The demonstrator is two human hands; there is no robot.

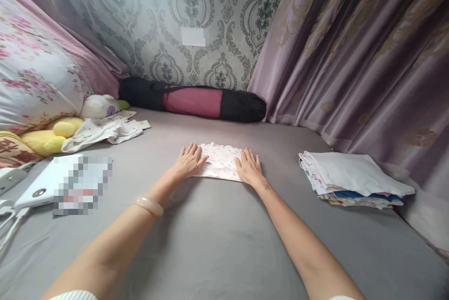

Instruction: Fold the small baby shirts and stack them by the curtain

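Note:
A folded white garment with a small pale print (220, 163) lies flat on the grey bedsheet (217, 230), its ruffled edge at the far side. My left hand (190, 160) rests palm down on its left end, fingers stretched out. On the right end lies my right hand (249, 167), also flat with the fingers extended. Both palms hide the garment's side edges. Around my left forearm sits a pale bangle (149, 207).
To the right is a stack of folded clothes (354, 176). A crumpled white garment (108, 131) lies left, near plush toys (52, 137) and a floral pillow (35, 66). A white device with cables (49, 183) is nearer. A black and maroon roll bag (192, 101) lies along the wall.

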